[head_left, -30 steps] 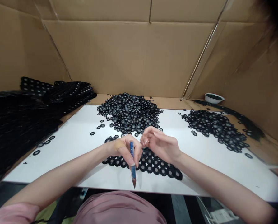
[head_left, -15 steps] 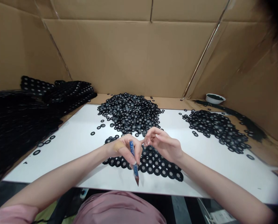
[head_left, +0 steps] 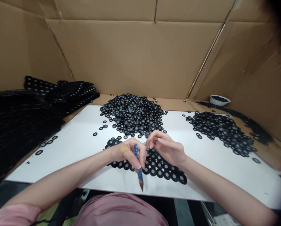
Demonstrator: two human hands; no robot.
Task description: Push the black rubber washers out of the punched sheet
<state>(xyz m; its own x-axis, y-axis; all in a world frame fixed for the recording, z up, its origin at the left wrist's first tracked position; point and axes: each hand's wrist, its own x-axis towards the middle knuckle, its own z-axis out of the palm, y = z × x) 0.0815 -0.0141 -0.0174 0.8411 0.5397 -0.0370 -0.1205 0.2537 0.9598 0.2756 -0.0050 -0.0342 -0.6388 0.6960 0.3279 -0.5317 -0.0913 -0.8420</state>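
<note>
My left hand (head_left: 131,152), with a tan patch near the thumb's base, is closed on a blue pencil-like tool (head_left: 140,172) whose reddish-brown tip points down toward the table's front edge. Close on its right, my right hand (head_left: 166,147) is raised with its fingers curled and the fingertips near my left hand's fingers. Whatever may be between those fingertips is too small to make out. Beneath both hands lies a strip of joined black rings with pale centres (head_left: 159,172), partly hidden by them. Just behind is a large heap of loose black rings (head_left: 133,113).
A second heap of rings (head_left: 222,130) lies at the right. Behind it stands a white bowl (head_left: 219,100) of dark material, beside dark strands (head_left: 251,122). Black dotted bands and strands (head_left: 20,125) fill the left side. Cardboard walls (head_left: 135,56) surround the white table (head_left: 72,138).
The whole view has shifted slightly, with things appearing a little farther right. Both hands keep nearly the same pose, and the blue tool is still in my left hand.
</note>
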